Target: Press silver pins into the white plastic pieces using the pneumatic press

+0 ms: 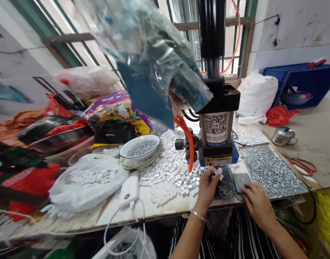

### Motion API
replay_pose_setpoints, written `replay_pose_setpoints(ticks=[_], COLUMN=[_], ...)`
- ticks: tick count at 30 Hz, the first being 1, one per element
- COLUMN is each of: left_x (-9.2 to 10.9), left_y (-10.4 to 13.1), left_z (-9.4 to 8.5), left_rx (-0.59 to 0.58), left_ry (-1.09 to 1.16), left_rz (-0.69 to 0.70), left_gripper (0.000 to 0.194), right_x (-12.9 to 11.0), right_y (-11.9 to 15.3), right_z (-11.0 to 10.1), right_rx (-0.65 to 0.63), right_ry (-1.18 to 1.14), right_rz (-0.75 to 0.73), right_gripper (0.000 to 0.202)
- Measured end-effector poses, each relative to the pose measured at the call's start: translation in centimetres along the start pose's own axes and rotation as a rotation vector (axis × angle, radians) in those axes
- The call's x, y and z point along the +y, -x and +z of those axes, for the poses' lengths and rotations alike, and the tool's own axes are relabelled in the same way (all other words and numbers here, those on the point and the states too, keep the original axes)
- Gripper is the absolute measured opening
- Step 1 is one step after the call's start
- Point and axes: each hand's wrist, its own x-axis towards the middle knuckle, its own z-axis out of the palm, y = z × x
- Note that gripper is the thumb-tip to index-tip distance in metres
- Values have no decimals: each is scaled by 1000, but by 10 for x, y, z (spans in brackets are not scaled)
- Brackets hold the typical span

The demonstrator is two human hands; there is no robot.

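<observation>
Under the head of a black press [221, 144], my left hand [208, 183] pinches a small white plastic piece [218, 173] between thumb and fingers. My right hand [255, 198] rests at the near edge of a small grey metal container [240, 181], its fingers bent; whether they hold anything is too small to tell. A cluster of metal screws [226, 190] lies between the two hands. Right of them, a tray of many metal screws [272, 172] sits on the table. Loose white pieces [170, 172] are heaped left of the press.
A bowl of screws [143, 147], a plastic bag of white pieces [89, 180] and a white power bank [129, 189] with cables stand left. Scissors [302, 165], a metal cup [284, 136] and a white sack [258, 93] are right. An orange hose [190, 144] hangs beside the press.
</observation>
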Motion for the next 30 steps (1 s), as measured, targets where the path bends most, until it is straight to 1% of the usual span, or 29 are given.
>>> replay_pose_setpoints(ticks=[2,4,5,7,9,10,12,13,15,18,20,22,24,25,26,27,28,30], left_x=[-1,-5,-7,-12,-14,-14,-12,-10,-5,1,6,11,15,17,19,21,23,25], left_y=[1,5,8,15,20,20,13,6,-11,-31,-31,-19,3,17,32,48,63,93], left_z=[-1,-1,-1,1,3,4,6,6,7,5,-2,-14,-34,-46,-61,-76,-93,-128], left_rx=[-27,-24,5,109,204,232,261,273,301,303,285,244,197,177,161,129,75,-54], left_ry=[-32,-48,-50,-78,-149,-181,-167,-125,-24,88,167,332,513,545,495,364,171,-347], left_rz=[-3,10,28,71,110,119,88,57,-18,-70,-85,-113,-161,-197,-234,-282,-340,-387], left_gripper=[28,29,31,32,26,21,15,16,20,26,33,39,43,43,40,34,30,17], right_x=[-1,2,6,19,37,48,67,75,86,90,87,85,85,85,87,88,89,92], right_y=[-1,-2,-3,-4,-6,-7,-11,-13,-18,-23,-24,-23,-21,-19,-18,-17,-16,-14], right_z=[1,0,-1,-5,-8,-9,-8,-7,-2,3,3,1,-2,-3,-4,-5,-6,-8], right_rx=[8,10,14,43,105,138,175,172,126,35,-5,-26,-33,-34,-36,-41,-46,-53], right_ry=[1,-31,-63,-134,-157,-137,-52,-7,85,233,305,336,340,339,337,336,336,340], right_rz=[16,10,-4,-34,-29,-7,50,74,109,157,187,194,188,184,181,178,174,163], right_gripper=[24,23,24,24,25,25,27,28,29,29,29,29,31,33,35,37,39,42])
